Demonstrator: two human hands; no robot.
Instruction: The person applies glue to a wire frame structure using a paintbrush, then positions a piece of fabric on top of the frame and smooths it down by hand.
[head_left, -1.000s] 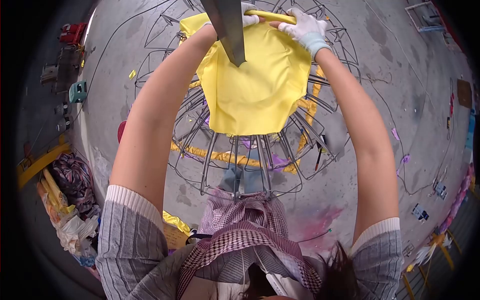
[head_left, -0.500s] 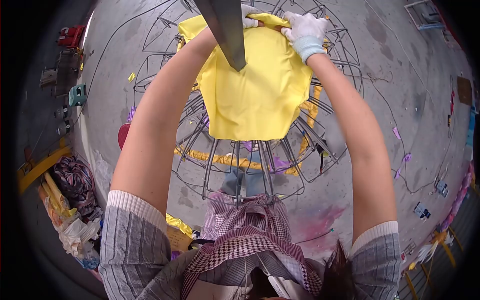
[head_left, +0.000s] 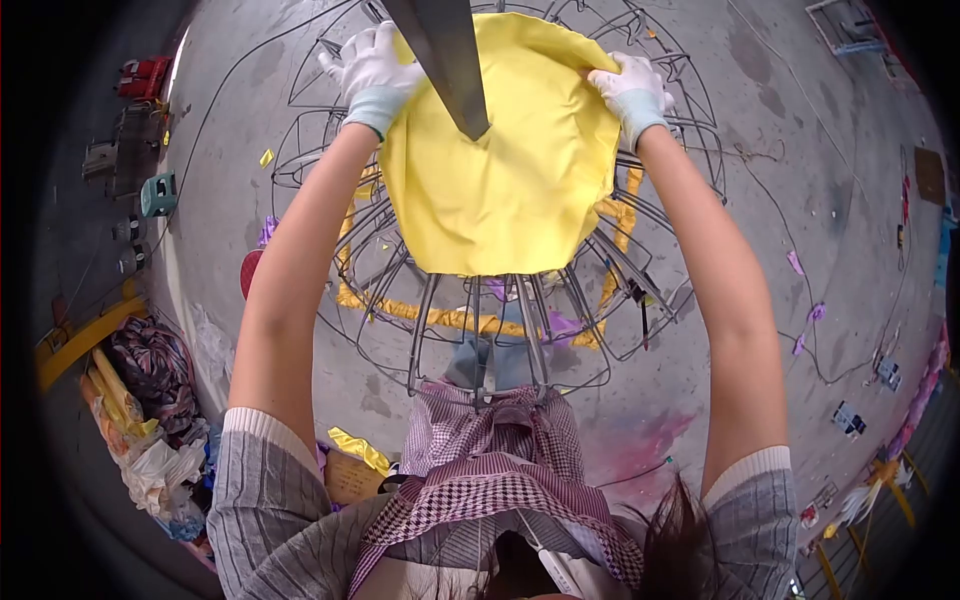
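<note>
A sheet of yellow fabric (head_left: pixel 510 200) lies over the top of a round wire frame (head_left: pixel 430 330), its lower edge hanging toward me. My left hand (head_left: pixel 375 75), in a white glove, is at the fabric's upper left edge with its fingers spread. On the opposite side, my right hand (head_left: pixel 634 90), also gloved, has its thumb and fingers closed on the fabric's upper right edge. A dark metal bar (head_left: pixel 440 65) comes down from above in front of the fabric and hides part of it.
Orange-yellow wrapped strips (head_left: pixel 430 316) run through the lower wire frame. A green stool (head_left: pixel 157 195) stands at the left. Cloth and plastic bags (head_left: pixel 160 470) are heaped at lower left. Cables and purple scraps (head_left: pixel 816 312) lie on the grey floor at right.
My left hand has moved left from the fabric's top edge, where it was partly hidden behind the bar. My right hand has shifted slightly down and right. The fabric's top now spreads flatter and rounder.
</note>
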